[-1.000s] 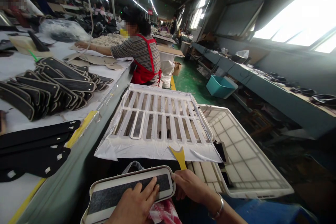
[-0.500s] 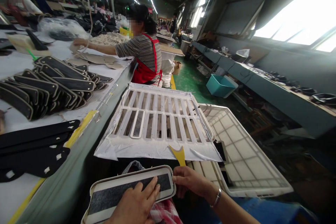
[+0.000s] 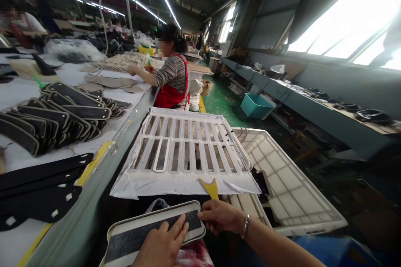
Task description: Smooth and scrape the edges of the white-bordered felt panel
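A long panel (image 3: 123, 244) with rounded corners, a raised pale rim and a dark grey strip down its middle lies tilted across the lap at the bottom. My left hand (image 3: 161, 242) rests on top of it, fingers stretched out flat on the strip. At the panel's right end is my right hand (image 3: 221, 217), its fingers closed, thumb and forefinger touching the corner. A yellow forked scraper (image 3: 211, 187) sticks up out of this hand; its lower part is hidden. Beyond lies a white slatted rack (image 3: 188, 181) bearing one small pale-rimmed strip (image 3: 162, 156).
On the left table (image 3: 120, 129) lie a pile of dark edged pieces (image 3: 62, 108) and black flat pieces (image 3: 40, 183). A white crate (image 3: 291, 183) stands to the right, a teal bin (image 3: 257, 105) farther off. A co-worker (image 3: 172, 75) in a red apron sits beyond the rack.
The view has shifted slightly. My hands keep nearly the same hold on the panel, with the right fingers a little farther over its corner. The co-worker's arm has drawn back, now with a small bottle.
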{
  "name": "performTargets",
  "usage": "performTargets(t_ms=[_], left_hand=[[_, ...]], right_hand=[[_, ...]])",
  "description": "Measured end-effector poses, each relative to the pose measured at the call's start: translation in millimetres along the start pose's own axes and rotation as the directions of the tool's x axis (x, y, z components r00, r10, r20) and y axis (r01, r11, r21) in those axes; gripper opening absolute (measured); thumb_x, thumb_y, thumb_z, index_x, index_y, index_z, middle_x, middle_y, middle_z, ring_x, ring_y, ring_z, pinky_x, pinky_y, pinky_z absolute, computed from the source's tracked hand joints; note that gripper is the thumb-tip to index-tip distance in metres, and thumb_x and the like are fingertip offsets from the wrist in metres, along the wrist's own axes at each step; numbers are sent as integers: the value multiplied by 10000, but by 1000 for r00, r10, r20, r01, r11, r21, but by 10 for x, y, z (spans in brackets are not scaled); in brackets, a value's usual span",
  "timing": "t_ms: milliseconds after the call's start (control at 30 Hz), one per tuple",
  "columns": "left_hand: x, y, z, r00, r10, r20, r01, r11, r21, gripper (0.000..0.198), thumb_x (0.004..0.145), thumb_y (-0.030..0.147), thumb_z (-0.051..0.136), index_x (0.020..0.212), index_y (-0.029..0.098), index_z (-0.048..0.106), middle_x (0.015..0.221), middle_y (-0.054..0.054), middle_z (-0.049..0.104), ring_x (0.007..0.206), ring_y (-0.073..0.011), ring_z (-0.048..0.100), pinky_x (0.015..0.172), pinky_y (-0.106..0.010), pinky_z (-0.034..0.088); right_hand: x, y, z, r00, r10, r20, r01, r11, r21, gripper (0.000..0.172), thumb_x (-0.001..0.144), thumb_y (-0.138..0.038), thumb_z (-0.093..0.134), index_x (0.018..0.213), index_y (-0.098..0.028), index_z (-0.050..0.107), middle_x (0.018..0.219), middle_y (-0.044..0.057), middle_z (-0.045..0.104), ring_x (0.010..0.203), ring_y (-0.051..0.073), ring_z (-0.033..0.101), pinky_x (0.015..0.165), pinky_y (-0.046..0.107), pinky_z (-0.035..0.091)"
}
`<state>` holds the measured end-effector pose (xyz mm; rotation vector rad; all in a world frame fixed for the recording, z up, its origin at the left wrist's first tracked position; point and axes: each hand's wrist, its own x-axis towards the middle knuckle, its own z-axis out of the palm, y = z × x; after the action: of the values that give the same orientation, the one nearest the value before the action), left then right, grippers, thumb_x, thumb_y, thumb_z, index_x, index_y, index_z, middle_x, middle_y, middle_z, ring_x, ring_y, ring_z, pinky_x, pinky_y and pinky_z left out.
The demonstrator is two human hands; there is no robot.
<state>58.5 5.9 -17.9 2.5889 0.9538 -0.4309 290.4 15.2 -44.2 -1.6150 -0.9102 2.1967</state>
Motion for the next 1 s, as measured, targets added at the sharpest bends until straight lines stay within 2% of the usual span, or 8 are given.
performTargets(t_ms=[100,200,400,567,700,800,867,1000], left_hand=[[-27,34,-8,1000,-15,-17,15,1000,-2,792,694,394,704,1392,226,369,1472,-132,305,1023,-335,550,782,-474,517],[-49,26,-42,1000,17,-18,-18,999,-45,791,694,407,689,1391,207,374,1479,-127,293,1046,-332,546,828,-472,505],[-37,-27,-71,997,52,51,-48,997,-66,849,689,455,694,1413,204,328,1489,-134,261,1060,-348,536,846,-493,496],[-38,-113,-22,998,47,30,-45,995,-85,804,715,479,663,1408,231,338,1492,-104,275,1067,-326,529,867,-474,484],[-76,-76,-16,999,39,-22,-39,999,-13,809,732,523,639,1413,215,330,1483,-121,291,1031,-330,539,805,-457,506],[-98,-8,-2,993,90,-70,-89,996,22,837,763,555,603,1436,188,269,1494,-143,247,1021,-357,538,725,-462,529],[-138,8,34,988,102,-118,-101,995,14,827,800,594,537,1454,208,210,1500,-143,225,1031,-368,543,722,-478,535],[-453,-124,160,954,106,-281,-126,990,-56,584,932,469,353,1449,232,219,1484,-189,250,1101,-323,553,836,-459,509]], right_hand=[[-118,27,-8,999,-52,-7,52,999,-1,432,787,-578,568,807,-151,508,616,22,635,428,89,560,364,148,423],[-171,68,-42,997,-78,-28,79,996,34,482,853,-600,441,820,-128,531,671,57,648,442,92,575,374,156,435],[-53,201,-29,995,-100,-3,100,992,76,398,777,-514,630,897,-154,508,588,-28,578,431,80,546,401,164,456],[42,154,37,998,-66,-18,68,993,92,400,761,-509,644,913,-165,507,610,-43,560,464,97,579,449,197,496],[33,76,67,999,-42,8,41,998,52,372,752,-484,639,881,-173,482,584,-35,563,438,125,590,398,203,489],[60,103,51,1000,5,-29,-5,1000,-11,345,731,-448,639,824,-185,434,570,-11,584,437,152,604,355,201,478],[97,139,31,1000,-21,-14,21,1000,-13,340,741,-452,620,813,-194,411,588,0,598,450,149,609,358,191,475],[115,160,33,995,-98,-24,97,993,-62,363,759,-513,586,799,-200,406,587,-4,585,471,142,615,367,177,457]])
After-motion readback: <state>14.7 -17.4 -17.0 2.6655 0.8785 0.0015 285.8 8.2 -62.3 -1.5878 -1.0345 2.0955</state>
